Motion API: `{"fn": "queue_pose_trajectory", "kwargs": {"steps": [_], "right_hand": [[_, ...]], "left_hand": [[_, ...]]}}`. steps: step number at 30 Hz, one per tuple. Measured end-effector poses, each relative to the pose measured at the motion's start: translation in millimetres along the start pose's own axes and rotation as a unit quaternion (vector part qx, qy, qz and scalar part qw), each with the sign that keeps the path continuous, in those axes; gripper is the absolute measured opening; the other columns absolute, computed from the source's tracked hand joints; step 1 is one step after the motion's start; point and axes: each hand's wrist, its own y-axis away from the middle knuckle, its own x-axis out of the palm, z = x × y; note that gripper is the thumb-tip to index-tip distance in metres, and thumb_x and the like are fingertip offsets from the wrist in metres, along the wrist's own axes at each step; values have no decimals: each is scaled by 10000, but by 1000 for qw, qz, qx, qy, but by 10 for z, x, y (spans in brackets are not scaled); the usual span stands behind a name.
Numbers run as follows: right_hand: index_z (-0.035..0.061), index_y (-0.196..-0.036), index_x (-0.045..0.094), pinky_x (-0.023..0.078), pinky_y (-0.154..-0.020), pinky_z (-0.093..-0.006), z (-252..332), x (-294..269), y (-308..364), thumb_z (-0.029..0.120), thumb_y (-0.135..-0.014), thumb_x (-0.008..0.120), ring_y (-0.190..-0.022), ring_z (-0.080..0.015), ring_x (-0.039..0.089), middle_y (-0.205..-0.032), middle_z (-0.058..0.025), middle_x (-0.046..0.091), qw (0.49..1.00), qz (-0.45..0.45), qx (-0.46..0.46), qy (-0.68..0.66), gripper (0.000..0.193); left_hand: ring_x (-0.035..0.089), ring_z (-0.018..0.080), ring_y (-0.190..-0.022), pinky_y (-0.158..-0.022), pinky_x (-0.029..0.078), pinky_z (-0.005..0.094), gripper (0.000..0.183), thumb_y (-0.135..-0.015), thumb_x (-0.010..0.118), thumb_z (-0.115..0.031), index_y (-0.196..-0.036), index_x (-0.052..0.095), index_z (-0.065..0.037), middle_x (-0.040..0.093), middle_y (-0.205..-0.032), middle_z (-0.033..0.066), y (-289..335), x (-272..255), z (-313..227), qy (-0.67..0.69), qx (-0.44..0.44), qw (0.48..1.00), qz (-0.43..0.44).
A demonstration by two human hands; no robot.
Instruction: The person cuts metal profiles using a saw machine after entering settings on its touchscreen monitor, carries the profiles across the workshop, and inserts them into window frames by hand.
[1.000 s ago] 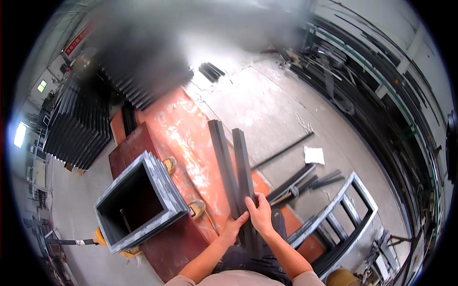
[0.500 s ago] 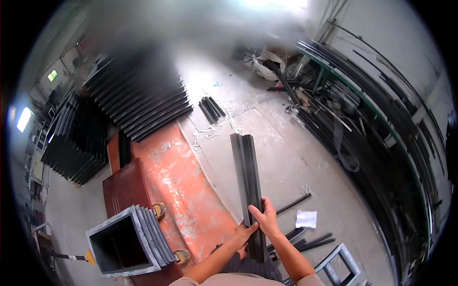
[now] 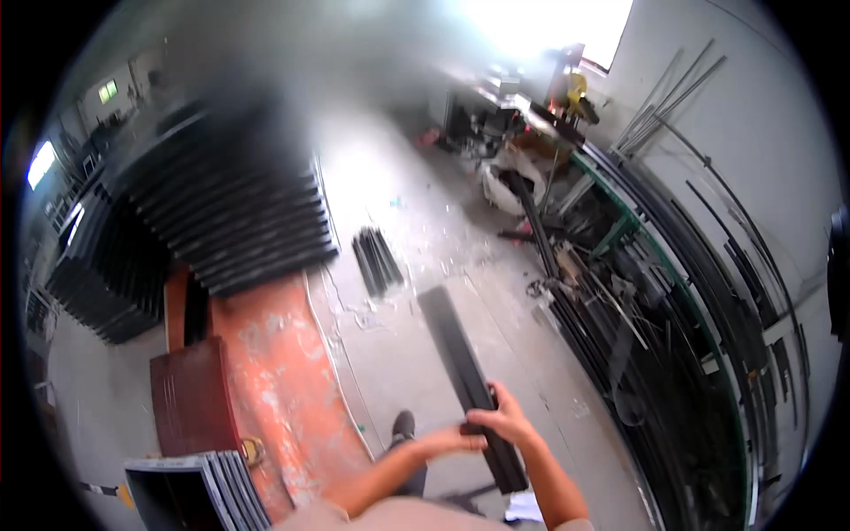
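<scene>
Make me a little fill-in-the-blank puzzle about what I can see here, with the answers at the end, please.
The number of hands on the long dark load, counting the left hand and the right hand, is ____.
The stacked grey frames are near the picture's lower ____ corner.
The small bundle of dark bars lies on the pale ____.
The rack at the right has a frame coloured ____.

Missing words: two; left; floor; green.

The shirt is pale beige with short sleeves. The pants are dark, and the shoe is dark too.
</scene>
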Motion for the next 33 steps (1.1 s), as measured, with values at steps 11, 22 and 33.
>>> {"fn": "queue_pose_trajectory", "kwargs": {"steps": [11, 22, 33], "right_hand": [[6, -1403, 400, 476, -955, -352, 347, -1329, -1623, 119, -753, 841, -1097, -212, 581, -1207, -130, 588, 967, 38, 93, -235, 793], [17, -1454, 365, 455, -995, -349, 1185, -2870, -4695, 206, -801, 805, -1139, -203, 592, -1261, -150, 570, 963, 169, 96, -189, 810], [38, -1386, 404, 491, -889, -466, 1757, -2979, -7849, 371, -718, 810, -1050, -390, 598, -1140, -222, 603, 920, 129, -30, 370, 849]], "left_hand": [[570, 253, -1208, -1046, 449, 420, 396, -983, 600, -312, -1270, 566, -42, 602, -1290, 137, -2092, -1620, -2730, 154, 16, 983, -100], [663, 256, -982, -932, 525, 417, 377, -885, 736, -286, -1112, 626, -6, 677, -1047, 135, -3950, -2976, -4651, 293, 147, 910, -255], [617, 226, -966, -833, 530, 432, 385, -848, 759, -188, -1158, 567, -62, 619, -1085, 65, -4757, -6354, -5928, 356, 250, 717, -545]]}}
